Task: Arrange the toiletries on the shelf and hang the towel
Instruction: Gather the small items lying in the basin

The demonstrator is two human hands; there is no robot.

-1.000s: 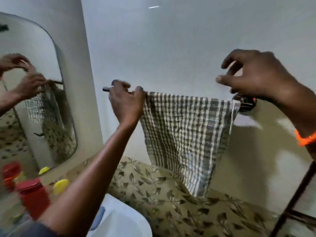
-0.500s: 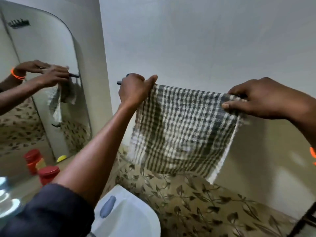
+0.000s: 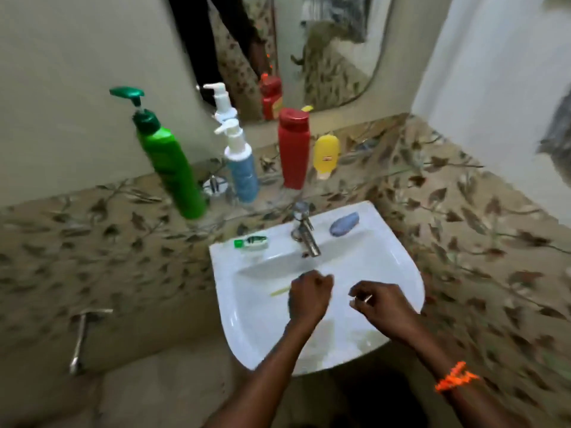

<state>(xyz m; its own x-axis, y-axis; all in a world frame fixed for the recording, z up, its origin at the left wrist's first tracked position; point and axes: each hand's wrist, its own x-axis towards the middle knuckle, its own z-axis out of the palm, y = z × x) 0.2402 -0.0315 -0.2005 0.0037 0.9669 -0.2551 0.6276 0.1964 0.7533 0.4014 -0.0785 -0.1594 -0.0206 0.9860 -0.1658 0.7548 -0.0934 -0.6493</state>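
Note:
Four toiletries stand on a glass shelf (image 3: 262, 208) above the sink: a green pump bottle (image 3: 170, 168), a blue-and-white pump bottle (image 3: 242, 171), a red bottle (image 3: 293, 149) and a small yellow bottle (image 3: 326, 154). The checked towel (image 3: 557, 131) is a blur at the far right edge. My left hand (image 3: 309, 296) is a closed fist over the sink basin. My right hand (image 3: 380, 304) hovers beside it, fingers loosely curled, holding nothing that I can see. A thin yellow-green strip (image 3: 279, 291) lies in the basin, touching my left hand.
The white sink (image 3: 222, 273) carries a small green tube (image 3: 251, 241), a metal tap (image 3: 306, 233) and a bluish soap bar (image 3: 344, 223). A mirror (image 3: 324, 41) hangs above the shelf. A metal wall tap (image 3: 78, 338) sticks out low on the left.
Both hands have let go of the towel on the rail and dropped over the sink. My view has swung left and down from the towel rail to the shelf and basin.

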